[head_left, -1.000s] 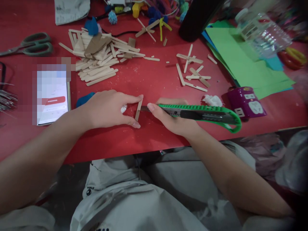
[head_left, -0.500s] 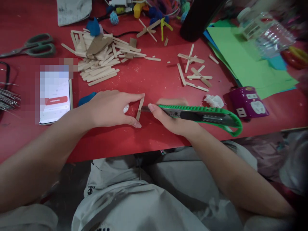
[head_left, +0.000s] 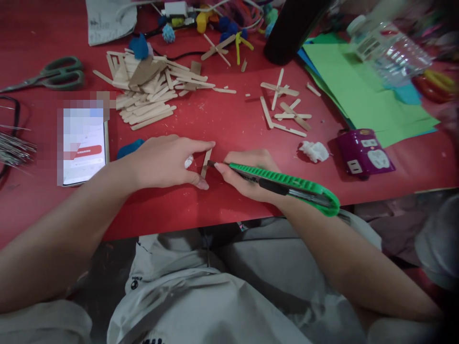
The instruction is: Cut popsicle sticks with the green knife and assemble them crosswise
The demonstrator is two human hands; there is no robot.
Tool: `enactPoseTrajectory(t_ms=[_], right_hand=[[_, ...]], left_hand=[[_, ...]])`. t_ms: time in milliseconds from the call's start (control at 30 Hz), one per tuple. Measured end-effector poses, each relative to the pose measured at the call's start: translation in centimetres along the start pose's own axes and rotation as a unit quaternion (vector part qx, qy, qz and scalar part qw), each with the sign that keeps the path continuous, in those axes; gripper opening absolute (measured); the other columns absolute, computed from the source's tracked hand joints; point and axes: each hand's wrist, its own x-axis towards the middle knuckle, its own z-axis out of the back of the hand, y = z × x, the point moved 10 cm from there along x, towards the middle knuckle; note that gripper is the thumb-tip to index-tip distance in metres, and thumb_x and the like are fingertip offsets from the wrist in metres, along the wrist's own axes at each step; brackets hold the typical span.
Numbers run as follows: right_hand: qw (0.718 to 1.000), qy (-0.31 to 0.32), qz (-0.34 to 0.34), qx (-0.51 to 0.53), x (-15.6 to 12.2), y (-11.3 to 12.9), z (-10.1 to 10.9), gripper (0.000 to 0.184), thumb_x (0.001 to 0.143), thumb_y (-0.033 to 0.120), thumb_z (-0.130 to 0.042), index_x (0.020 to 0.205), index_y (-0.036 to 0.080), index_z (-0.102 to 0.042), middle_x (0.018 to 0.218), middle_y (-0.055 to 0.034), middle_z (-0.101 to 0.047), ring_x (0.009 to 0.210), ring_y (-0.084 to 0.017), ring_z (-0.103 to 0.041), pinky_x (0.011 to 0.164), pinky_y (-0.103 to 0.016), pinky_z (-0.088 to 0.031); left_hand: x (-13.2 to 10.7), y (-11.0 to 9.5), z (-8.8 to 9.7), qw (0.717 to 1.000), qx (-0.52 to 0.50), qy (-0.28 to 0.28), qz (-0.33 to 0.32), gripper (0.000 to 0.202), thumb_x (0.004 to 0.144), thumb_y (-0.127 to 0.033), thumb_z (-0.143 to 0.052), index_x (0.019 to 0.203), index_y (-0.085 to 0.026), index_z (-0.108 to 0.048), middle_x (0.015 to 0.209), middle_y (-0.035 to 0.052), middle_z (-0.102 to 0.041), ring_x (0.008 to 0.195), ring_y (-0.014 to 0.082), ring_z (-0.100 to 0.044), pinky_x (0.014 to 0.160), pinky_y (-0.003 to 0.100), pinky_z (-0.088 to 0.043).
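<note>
On the red table (head_left: 201, 210), my left hand (head_left: 167, 160) pins a wooden craft stick (head_left: 205, 165) between thumb and forefinger, one at each end. A small white lump (head_left: 189, 161) shows by its curled fingers. My right hand (head_left: 251, 174) grips a green box cutter (head_left: 287, 182), its handle slanting back over the wrist. The blade tip meets the middle of the stick; whether it has cut in, I cannot tell. Behind the left hand lies a blue piece (head_left: 129, 149), partly hidden.
A heap of craft sticks (head_left: 147, 110) lies beyond my left hand, with scissors (head_left: 64, 74) and a phone (head_left: 86, 148) to its left. Crossed sticks (head_left: 278, 89), crumpled white tissue (head_left: 314, 151), a purple socket adapter (head_left: 366, 153), green paper (head_left: 369, 86) and a plastic bottle (head_left: 398, 52) are rightward.
The box cutter has turned in my right hand, its rear end swinging down and toward me. Its tip has shifted slightly left onto the stick. My left hand keeps its hold.
</note>
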Motion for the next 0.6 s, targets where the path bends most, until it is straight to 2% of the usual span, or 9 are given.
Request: enactPoseTrajectory(t_ms=[167,400,600], right_hand=[[0.999,0.026,0.014,0.026,-0.02,0.25,-0.04,0.035,0.097,0.027,-0.055,0.065,0.019,-0.044,0.055,0.0065,-0.039,0.046,-0.005,-0.033,0.049,-0.021,-0.03],[0.997,0.045,0.046,0.043,-0.13,0.63,-0.27,0.031,0.098,0.025,-0.054,0.068,0.019,-0.047,0.06,0.0053,-0.043,0.052,-0.006,-0.037,0.054,-0.022,-0.033],[0.997,0.038,0.064,0.038,-0.25,0.71,-0.19,0.031,0.098,0.023,-0.054,0.069,0.019,-0.045,0.061,0.0058,-0.04,0.053,-0.006,-0.035,0.055,-0.021,-0.033]], left_hand=[[-0.25,-0.07,-0.01,1.0,0.005,0.002,0.004,0.085,0.072,-0.069,-0.065,0.149,-0.04,-0.044,0.128,0.0037,-0.068,0.115,0.0325,-0.063,0.089,0.036,-0.046],[-0.34,-0.36,-0.02,1.0,0.018,0.012,0.005,0.083,0.073,-0.069,-0.064,0.148,-0.04,-0.045,0.128,0.0039,-0.068,0.114,0.0332,-0.063,0.09,0.038,-0.045],[-0.25,-0.1,-0.2,0.998,0.046,0.042,0.02,0.09,0.072,-0.077,-0.059,0.152,-0.042,-0.04,0.122,0.0061,-0.07,0.108,0.0333,-0.065,0.087,0.037,-0.044]])
